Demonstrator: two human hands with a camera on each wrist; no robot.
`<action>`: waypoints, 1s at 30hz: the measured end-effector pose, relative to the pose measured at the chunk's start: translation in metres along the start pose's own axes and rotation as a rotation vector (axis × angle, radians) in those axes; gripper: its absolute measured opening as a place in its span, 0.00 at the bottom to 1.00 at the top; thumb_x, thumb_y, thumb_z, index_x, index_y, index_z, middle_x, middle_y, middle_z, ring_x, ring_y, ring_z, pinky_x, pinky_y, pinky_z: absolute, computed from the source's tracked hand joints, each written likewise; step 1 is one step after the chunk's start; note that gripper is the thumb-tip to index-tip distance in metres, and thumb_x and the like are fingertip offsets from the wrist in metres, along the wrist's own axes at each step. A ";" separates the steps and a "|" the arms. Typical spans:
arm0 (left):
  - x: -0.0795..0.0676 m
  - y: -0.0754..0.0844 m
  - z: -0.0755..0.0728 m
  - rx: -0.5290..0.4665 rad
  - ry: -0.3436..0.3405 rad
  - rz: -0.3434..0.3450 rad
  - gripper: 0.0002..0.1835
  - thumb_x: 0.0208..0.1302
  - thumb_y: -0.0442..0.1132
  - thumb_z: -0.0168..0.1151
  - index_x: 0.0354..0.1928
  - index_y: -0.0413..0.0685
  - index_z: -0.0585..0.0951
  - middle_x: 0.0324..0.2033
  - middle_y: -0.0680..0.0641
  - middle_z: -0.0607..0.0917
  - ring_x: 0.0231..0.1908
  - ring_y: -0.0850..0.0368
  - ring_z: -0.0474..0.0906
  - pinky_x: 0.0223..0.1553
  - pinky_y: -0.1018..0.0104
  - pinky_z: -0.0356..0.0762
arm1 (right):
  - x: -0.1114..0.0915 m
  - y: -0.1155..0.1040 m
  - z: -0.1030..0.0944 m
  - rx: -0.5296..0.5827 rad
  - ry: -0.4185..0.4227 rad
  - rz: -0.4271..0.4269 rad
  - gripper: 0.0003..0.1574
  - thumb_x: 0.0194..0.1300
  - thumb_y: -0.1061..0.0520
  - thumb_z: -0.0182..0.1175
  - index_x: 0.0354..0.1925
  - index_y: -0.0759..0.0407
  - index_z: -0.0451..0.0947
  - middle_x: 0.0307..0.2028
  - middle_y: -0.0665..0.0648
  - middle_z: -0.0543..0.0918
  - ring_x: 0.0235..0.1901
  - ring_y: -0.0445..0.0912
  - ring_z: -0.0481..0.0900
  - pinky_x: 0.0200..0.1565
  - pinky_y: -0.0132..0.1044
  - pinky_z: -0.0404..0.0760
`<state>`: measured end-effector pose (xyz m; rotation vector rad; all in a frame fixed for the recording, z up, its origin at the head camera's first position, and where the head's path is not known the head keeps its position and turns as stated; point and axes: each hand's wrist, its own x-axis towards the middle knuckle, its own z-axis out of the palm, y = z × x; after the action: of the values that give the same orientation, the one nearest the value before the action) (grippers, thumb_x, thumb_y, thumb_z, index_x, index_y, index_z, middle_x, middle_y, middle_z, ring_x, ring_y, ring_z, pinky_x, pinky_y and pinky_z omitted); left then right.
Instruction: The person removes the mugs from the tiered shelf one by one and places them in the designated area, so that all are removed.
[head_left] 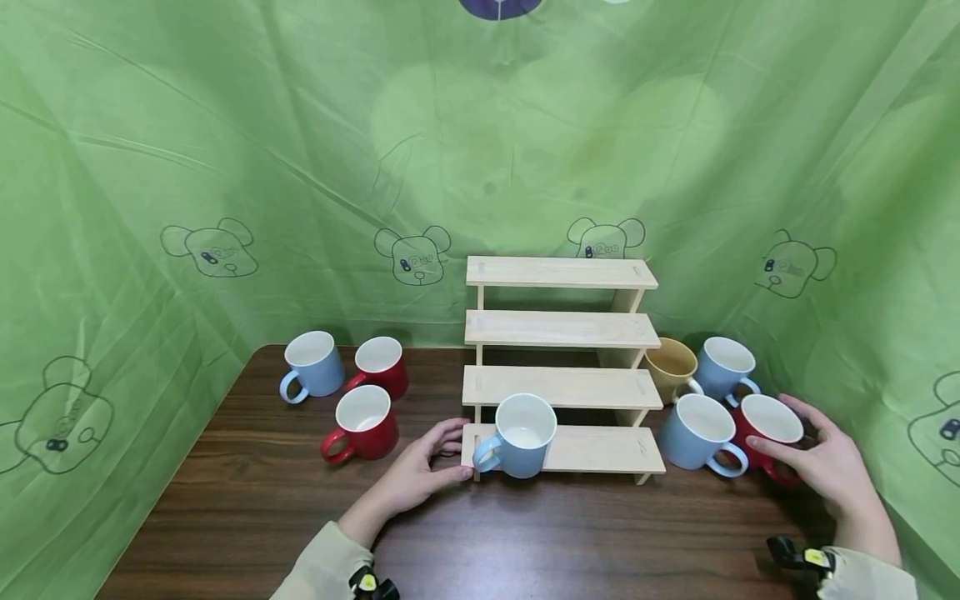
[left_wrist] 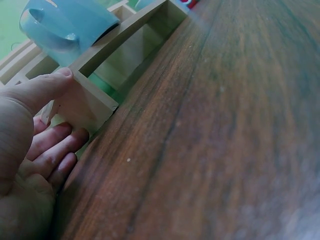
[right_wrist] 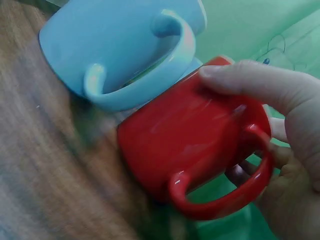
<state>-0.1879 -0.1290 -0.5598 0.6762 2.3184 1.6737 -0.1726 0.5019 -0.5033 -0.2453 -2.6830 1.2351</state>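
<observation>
My right hand [head_left: 836, 462] grips a red mug [head_left: 767, 421] at the right end of the table. In the right wrist view, the thumb lies on the red mug's [right_wrist: 195, 140] near side and the fingers reach round its far side, close to the handle. Right beside it stands a light blue mug [head_left: 697, 433]. With my left hand [head_left: 420, 471] I hold the left end of a stepped wooden shelf [head_left: 600, 450], thumb at the front corner and fingers along the side panel. Another light blue mug [head_left: 522, 442] stands on its lowest step, handle to the left.
Behind the right-hand mugs are a yellow mug [head_left: 670, 367] and a blue mug [head_left: 726, 367]. To the left stand a blue mug [head_left: 318, 371] and two red mugs, one [head_left: 371, 433] nearer me. A green curtain [head_left: 315, 167] hangs along the back of the brown table [head_left: 247, 483].
</observation>
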 end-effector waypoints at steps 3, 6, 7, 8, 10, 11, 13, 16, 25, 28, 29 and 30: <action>0.000 0.000 -0.001 -0.003 0.003 -0.003 0.42 0.70 0.43 0.78 0.81 0.49 0.68 0.71 0.46 0.82 0.65 0.51 0.83 0.68 0.59 0.78 | -0.002 -0.015 -0.005 -0.031 0.022 -0.046 0.62 0.63 0.48 0.83 0.85 0.57 0.61 0.66 0.41 0.80 0.50 0.17 0.69 0.45 0.13 0.70; 0.000 0.000 -0.001 -0.013 0.000 -0.006 0.42 0.70 0.43 0.78 0.81 0.49 0.68 0.71 0.47 0.82 0.65 0.51 0.83 0.68 0.59 0.78 | -0.007 -0.037 -0.011 -0.013 0.082 -0.060 0.60 0.63 0.49 0.83 0.84 0.51 0.64 0.74 0.47 0.76 0.52 0.17 0.68 0.47 0.10 0.68; 0.000 0.000 -0.001 -0.016 -0.001 -0.011 0.42 0.70 0.43 0.79 0.81 0.50 0.68 0.71 0.48 0.82 0.65 0.52 0.83 0.68 0.60 0.78 | -0.009 -0.046 -0.012 -0.012 0.104 -0.057 0.58 0.63 0.49 0.83 0.84 0.48 0.65 0.74 0.45 0.76 0.52 0.18 0.68 0.46 0.11 0.68; 0.000 0.000 0.000 -0.019 -0.001 -0.011 0.42 0.70 0.43 0.78 0.81 0.49 0.68 0.71 0.48 0.82 0.65 0.52 0.83 0.68 0.60 0.78 | -0.011 -0.054 -0.014 0.003 0.121 -0.055 0.57 0.64 0.49 0.83 0.84 0.44 0.66 0.72 0.42 0.76 0.53 0.19 0.69 0.46 0.11 0.68; -0.001 0.001 0.000 -0.019 0.000 -0.008 0.42 0.70 0.43 0.78 0.81 0.49 0.68 0.71 0.48 0.82 0.65 0.52 0.83 0.68 0.60 0.78 | -0.016 -0.071 -0.014 0.041 0.150 -0.060 0.54 0.64 0.51 0.83 0.82 0.41 0.69 0.66 0.33 0.76 0.52 0.21 0.71 0.45 0.12 0.70; -0.001 0.001 0.000 -0.019 0.000 -0.005 0.42 0.70 0.43 0.78 0.81 0.48 0.68 0.71 0.47 0.82 0.65 0.52 0.83 0.68 0.60 0.78 | -0.018 -0.079 -0.013 0.067 0.151 -0.073 0.53 0.64 0.53 0.82 0.81 0.41 0.70 0.65 0.32 0.77 0.53 0.22 0.72 0.45 0.13 0.70; -0.001 0.001 0.000 -0.014 0.001 -0.002 0.42 0.70 0.43 0.78 0.81 0.48 0.68 0.71 0.47 0.82 0.65 0.52 0.83 0.68 0.60 0.78 | -0.022 -0.093 -0.009 0.159 0.138 -0.122 0.49 0.65 0.60 0.80 0.79 0.46 0.72 0.63 0.32 0.79 0.55 0.24 0.76 0.47 0.14 0.73; -0.002 0.002 0.000 -0.008 0.001 0.000 0.42 0.70 0.43 0.79 0.81 0.48 0.68 0.71 0.47 0.82 0.65 0.52 0.83 0.68 0.60 0.78 | -0.026 -0.109 0.001 0.309 0.094 -0.257 0.45 0.63 0.73 0.76 0.75 0.61 0.75 0.61 0.40 0.85 0.56 0.29 0.82 0.53 0.17 0.75; -0.002 0.001 0.000 -0.008 0.003 0.010 0.42 0.70 0.43 0.78 0.81 0.47 0.68 0.71 0.46 0.82 0.64 0.52 0.84 0.68 0.60 0.78 | -0.038 -0.134 0.043 0.341 -0.095 -0.486 0.38 0.59 0.82 0.73 0.67 0.75 0.76 0.57 0.53 0.87 0.56 0.38 0.86 0.57 0.24 0.81; -0.002 0.000 0.000 -0.002 0.003 0.009 0.42 0.70 0.43 0.79 0.81 0.47 0.69 0.71 0.46 0.82 0.64 0.52 0.84 0.68 0.62 0.78 | -0.043 -0.134 0.058 0.346 -0.164 -0.521 0.39 0.59 0.82 0.72 0.67 0.76 0.75 0.58 0.55 0.87 0.56 0.40 0.86 0.58 0.26 0.82; -0.002 0.000 0.000 0.000 0.006 0.015 0.42 0.70 0.43 0.79 0.80 0.47 0.69 0.71 0.45 0.82 0.64 0.52 0.84 0.68 0.62 0.78 | -0.045 -0.134 0.062 0.347 -0.179 -0.523 0.39 0.58 0.82 0.72 0.67 0.75 0.75 0.58 0.55 0.87 0.56 0.40 0.86 0.58 0.27 0.82; -0.001 0.000 0.001 0.003 0.007 0.020 0.42 0.70 0.43 0.78 0.80 0.47 0.69 0.71 0.45 0.82 0.64 0.51 0.84 0.68 0.61 0.78 | -0.046 -0.133 0.067 0.335 -0.183 -0.522 0.39 0.59 0.81 0.73 0.67 0.74 0.76 0.58 0.54 0.87 0.57 0.39 0.86 0.58 0.27 0.82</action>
<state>-0.1866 -0.1292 -0.5604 0.6977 2.3270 1.6847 -0.1531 0.3571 -0.4486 0.5981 -2.3796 1.5370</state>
